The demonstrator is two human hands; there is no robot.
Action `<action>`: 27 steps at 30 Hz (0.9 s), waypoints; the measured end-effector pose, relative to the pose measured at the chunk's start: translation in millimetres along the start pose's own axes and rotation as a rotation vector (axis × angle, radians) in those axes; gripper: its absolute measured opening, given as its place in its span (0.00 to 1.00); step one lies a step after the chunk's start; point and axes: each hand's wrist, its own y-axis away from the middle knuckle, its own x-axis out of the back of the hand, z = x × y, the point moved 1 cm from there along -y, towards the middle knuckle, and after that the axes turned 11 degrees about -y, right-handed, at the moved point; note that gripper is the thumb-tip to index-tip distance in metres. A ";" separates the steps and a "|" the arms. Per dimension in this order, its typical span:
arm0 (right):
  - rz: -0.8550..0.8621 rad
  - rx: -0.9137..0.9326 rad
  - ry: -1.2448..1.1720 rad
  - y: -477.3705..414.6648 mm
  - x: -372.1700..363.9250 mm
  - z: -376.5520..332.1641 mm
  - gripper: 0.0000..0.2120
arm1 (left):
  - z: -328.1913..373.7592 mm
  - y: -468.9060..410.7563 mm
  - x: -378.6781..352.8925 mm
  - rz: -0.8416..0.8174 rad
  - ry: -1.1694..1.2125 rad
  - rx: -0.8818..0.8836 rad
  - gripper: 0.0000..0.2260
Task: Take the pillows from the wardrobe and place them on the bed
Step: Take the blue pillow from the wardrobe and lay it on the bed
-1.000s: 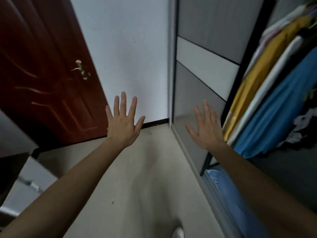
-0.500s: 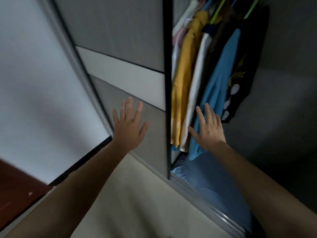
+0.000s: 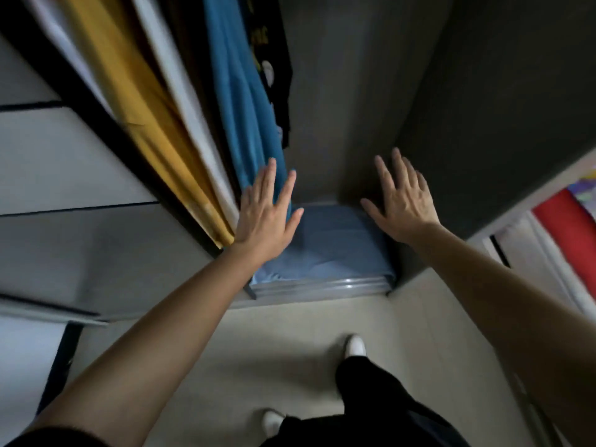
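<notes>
A light-blue pillow (image 3: 332, 243) lies flat on the floor of the open wardrobe (image 3: 371, 91), filling its bottom behind the sliding-door rail. My left hand (image 3: 266, 217) hovers over the pillow's left end, fingers spread, holding nothing. Over the pillow's right end my right hand (image 3: 401, 204) is also spread and empty, close to the dark side wall. Neither hand visibly grips the pillow. Whether more pillows lie underneath is hidden.
Hanging clothes, a yellow garment (image 3: 129, 101), a white one and a blue shirt (image 3: 238, 91), hang left of my left hand. The grey sliding door (image 3: 64, 188) covers the left half. Beige floor (image 3: 290, 333) lies below. Red fabric (image 3: 567, 233) shows at the far right.
My view has swung right from the room door to face into the wardrobe. Both hands now reach inside above the blue pillow, still spread and empty.
</notes>
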 end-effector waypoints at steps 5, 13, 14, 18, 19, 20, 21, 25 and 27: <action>-0.084 -0.084 -0.061 0.8 -46.8 59.2 0.39 | 44.1 -39.2 -70.6 -0.134 0.060 -0.087 0.30; -0.430 -0.139 -0.165 -29.2 -162.2 126.1 0.40 | 63.5 -74.3 -197.8 -0.370 0.043 0.022 0.31; -0.457 -0.139 -0.166 -30.4 -180.9 129.8 0.40 | 62.7 -74.9 -213.9 -0.393 0.037 0.038 0.31; -0.549 -0.182 -0.179 -24.0 -261.2 138.2 0.39 | 56.4 -66.8 -284.8 -0.481 0.047 0.068 0.31; -0.570 -0.199 -0.180 -19.9 -282.4 140.0 0.39 | 55.6 -64.2 -306.4 -0.508 0.058 0.066 0.31; -0.590 -0.212 -0.178 -14.7 -305.3 141.3 0.39 | 54.7 -61.0 -330.3 -0.539 0.069 0.070 0.31; -0.607 -0.225 -0.178 -8.8 -329.1 141.6 0.39 | 53.9 -56.6 -355.0 -0.570 0.079 0.078 0.31; -0.624 -0.313 -0.202 15.2 -434.2 140.4 0.40 | 48.1 -31.8 -461.6 -0.663 0.090 0.060 0.30; -0.633 -0.334 -0.198 29.3 -486.4 143.5 0.41 | 43.7 -16.7 -515.3 -0.697 0.071 0.016 0.30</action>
